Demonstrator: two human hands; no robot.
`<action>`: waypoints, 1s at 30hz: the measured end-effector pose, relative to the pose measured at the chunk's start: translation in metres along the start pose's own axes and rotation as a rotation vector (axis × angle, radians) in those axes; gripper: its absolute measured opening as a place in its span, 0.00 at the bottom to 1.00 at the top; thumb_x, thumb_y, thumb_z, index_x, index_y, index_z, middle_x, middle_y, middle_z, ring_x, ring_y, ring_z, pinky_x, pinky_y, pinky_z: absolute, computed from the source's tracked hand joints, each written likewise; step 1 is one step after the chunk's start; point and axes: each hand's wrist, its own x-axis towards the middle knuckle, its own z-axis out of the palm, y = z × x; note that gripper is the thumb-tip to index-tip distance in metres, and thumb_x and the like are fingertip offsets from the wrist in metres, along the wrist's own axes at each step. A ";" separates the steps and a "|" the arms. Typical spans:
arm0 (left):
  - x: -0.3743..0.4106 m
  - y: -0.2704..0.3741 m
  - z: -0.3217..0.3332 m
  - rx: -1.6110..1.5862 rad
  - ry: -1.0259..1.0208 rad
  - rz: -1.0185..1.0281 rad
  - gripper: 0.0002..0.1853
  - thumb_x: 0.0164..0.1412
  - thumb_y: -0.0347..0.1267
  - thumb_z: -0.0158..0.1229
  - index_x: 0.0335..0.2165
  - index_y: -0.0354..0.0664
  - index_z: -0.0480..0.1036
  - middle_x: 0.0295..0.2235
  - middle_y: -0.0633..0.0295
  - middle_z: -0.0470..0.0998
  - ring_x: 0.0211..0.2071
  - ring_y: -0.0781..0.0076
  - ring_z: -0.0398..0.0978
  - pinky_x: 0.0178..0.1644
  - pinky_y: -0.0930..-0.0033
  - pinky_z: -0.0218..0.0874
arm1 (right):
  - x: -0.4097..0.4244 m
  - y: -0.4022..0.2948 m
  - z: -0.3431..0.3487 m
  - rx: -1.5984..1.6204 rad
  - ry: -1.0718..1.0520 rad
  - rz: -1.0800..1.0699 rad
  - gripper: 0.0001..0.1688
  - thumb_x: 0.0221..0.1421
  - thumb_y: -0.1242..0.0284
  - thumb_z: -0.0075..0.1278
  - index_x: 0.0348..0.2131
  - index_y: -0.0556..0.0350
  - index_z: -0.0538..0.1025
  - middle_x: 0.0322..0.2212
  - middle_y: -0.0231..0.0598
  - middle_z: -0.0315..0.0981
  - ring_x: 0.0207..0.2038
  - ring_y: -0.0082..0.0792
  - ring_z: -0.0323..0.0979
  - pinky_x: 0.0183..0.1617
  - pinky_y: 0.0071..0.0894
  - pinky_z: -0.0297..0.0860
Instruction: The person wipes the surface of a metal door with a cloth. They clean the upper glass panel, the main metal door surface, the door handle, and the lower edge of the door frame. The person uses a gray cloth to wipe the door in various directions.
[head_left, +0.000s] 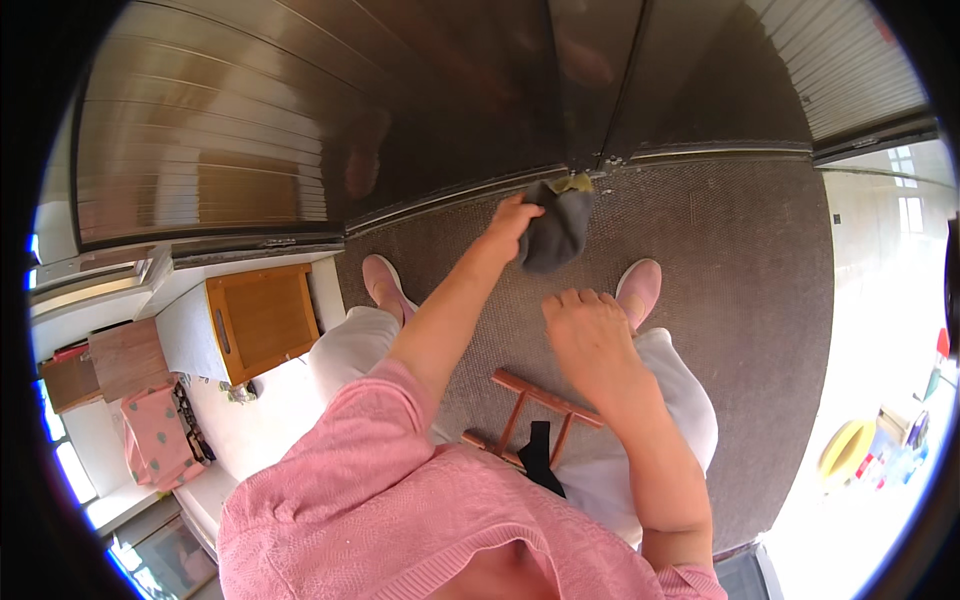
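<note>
My left hand (516, 225) reaches forward and grips a grey cloth (556, 225) with a yellowish patch at its far edge. The cloth hangs over the brown textured floor mat (735, 300), its far edge beside the bottom of a dark glossy door panel (465, 97). Near my right knee, my right hand (589, 337) is held back-up with the fingers curled under. Its palm is hidden, so I cannot tell whether anything is inside it.
Between my legs is a reddish-brown frame (544, 401) with a black strap (540, 457). My pink shoes (641, 289) stand apart on the mat. To the left is a cabinet with an orange-brown wooden door (262, 322). A yellow basin (847, 454) lies at far right.
</note>
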 end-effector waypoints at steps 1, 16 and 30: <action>-0.017 0.016 -0.006 -0.148 -0.032 -0.045 0.23 0.58 0.27 0.59 0.53 0.38 0.73 0.45 0.54 0.79 0.47 0.60 0.77 0.51 0.57 0.71 | -0.002 0.003 0.003 0.004 0.027 0.004 0.05 0.47 0.78 0.54 0.29 0.58 0.75 0.28 0.44 0.76 0.34 0.42 0.77 0.39 0.41 0.71; -0.301 0.158 0.092 0.869 -0.185 0.926 0.27 0.64 0.39 0.59 0.58 0.38 0.70 0.47 0.56 0.72 0.45 0.64 0.75 0.52 0.66 0.65 | -0.011 0.037 -0.022 1.796 0.352 0.424 0.19 0.69 0.68 0.41 0.54 0.53 0.73 0.48 0.39 0.76 0.49 0.40 0.76 0.50 0.39 0.73; -0.463 0.169 0.227 0.006 -1.178 1.348 0.16 0.63 0.26 0.53 0.48 0.34 0.78 0.44 0.49 0.76 0.41 0.60 0.75 0.46 0.63 0.67 | -0.040 0.044 -0.048 2.211 0.273 0.236 0.17 0.68 0.64 0.42 0.50 0.52 0.71 0.47 0.36 0.70 0.49 0.33 0.70 0.50 0.35 0.71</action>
